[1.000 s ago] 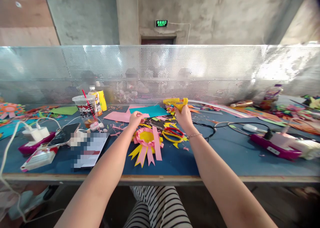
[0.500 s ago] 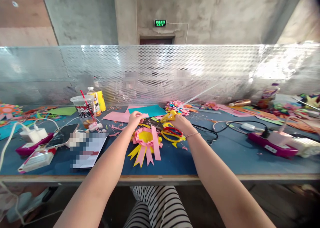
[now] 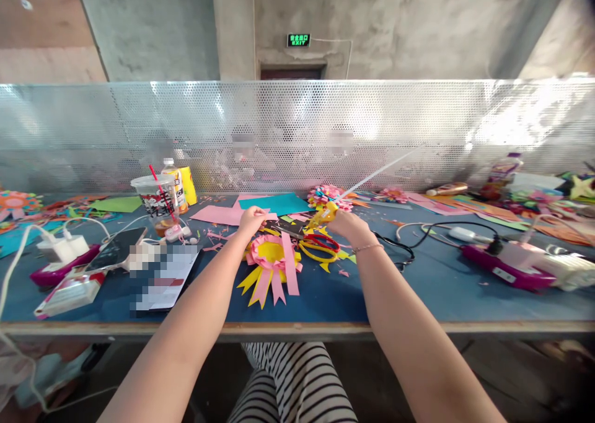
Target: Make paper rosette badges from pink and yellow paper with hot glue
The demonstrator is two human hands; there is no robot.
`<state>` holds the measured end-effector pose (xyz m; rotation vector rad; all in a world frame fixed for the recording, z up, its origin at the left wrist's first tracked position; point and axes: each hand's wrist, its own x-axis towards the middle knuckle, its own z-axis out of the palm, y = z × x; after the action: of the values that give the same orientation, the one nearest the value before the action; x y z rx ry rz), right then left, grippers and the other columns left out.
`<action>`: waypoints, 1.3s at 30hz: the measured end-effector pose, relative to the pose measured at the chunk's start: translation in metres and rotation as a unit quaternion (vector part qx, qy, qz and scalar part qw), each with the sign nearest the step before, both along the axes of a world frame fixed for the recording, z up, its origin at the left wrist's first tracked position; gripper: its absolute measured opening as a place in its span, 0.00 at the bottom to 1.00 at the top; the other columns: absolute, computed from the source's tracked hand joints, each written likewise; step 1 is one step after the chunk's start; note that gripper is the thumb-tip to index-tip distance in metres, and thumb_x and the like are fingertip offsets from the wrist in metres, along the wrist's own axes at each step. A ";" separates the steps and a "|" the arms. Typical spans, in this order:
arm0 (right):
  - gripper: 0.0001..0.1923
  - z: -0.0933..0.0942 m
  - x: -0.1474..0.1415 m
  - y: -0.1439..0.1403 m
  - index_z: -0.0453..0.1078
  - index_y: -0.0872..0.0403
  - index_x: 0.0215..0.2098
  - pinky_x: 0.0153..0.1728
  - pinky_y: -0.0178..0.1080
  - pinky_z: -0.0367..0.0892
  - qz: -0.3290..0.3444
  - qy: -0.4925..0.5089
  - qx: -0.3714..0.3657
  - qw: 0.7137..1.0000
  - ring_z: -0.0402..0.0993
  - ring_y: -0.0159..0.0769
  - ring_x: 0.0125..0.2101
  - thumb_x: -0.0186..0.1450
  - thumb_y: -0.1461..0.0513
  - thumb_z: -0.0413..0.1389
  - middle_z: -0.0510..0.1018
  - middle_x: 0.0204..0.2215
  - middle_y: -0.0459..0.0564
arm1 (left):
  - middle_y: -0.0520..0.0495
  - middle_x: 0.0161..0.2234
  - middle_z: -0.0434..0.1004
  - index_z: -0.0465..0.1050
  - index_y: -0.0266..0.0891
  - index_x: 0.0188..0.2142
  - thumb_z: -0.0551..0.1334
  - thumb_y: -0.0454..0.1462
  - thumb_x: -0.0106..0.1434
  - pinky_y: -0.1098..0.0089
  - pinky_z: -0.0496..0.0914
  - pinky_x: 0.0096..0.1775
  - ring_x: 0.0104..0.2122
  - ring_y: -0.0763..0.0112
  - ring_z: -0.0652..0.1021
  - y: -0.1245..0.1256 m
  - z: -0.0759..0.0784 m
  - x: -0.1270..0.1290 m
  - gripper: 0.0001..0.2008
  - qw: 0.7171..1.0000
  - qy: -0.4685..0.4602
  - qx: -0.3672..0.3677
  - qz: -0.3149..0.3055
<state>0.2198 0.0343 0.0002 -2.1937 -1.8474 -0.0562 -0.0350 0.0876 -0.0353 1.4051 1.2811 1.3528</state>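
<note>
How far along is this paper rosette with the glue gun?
Done: the pink and yellow rosette lies assembled on the table, ribbon tails fanned below it. In hand: the right hand grips the yellow glue gun, tipped toward the left hand, which pinches something at the rosette's top edge. Left: I cannot tell.

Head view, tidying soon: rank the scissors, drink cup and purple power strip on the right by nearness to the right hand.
1. Scissors, just beneath the right hand.
2. Purple power strip, far right.
3. Drink cup, far left.
</note>
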 end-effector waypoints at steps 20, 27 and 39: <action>0.22 -0.009 -0.030 0.011 0.61 0.60 0.51 0.41 0.37 0.65 0.044 0.058 0.163 0.984 0.72 0.45 0.45 0.60 0.57 0.51 0.74 0.45 0.60 | 0.54 0.20 0.69 0.66 0.38 0.27 0.64 0.31 0.50 0.72 0.72 0.29 0.21 0.73 0.76 -0.006 0.003 0.004 0.07 0.995 -0.077 0.047 -0.052; 0.19 -0.011 -0.032 0.014 0.63 0.60 0.48 0.44 0.37 0.65 0.069 0.040 0.151 0.985 0.71 0.44 0.46 0.61 0.60 0.51 0.74 0.45 0.60 | 0.55 0.18 0.69 0.66 0.37 0.27 0.63 0.30 0.50 0.72 0.72 0.28 0.20 0.74 0.75 -0.010 0.007 0.006 0.06 0.993 -0.091 0.042 -0.068; 0.17 -0.008 -0.035 0.007 0.63 0.60 0.48 0.45 0.38 0.65 0.081 0.049 0.132 0.987 0.72 0.44 0.46 0.61 0.62 0.49 0.74 0.44 0.60 | 0.54 0.19 0.69 0.66 0.37 0.27 0.65 0.32 0.50 0.72 0.71 0.28 0.20 0.75 0.74 -0.009 0.006 0.006 0.07 0.992 -0.100 0.040 -0.071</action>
<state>0.1850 0.0418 -0.0075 -1.8331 -1.8405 -0.1493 -0.0295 0.0783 -0.0293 1.3493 0.9892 1.4202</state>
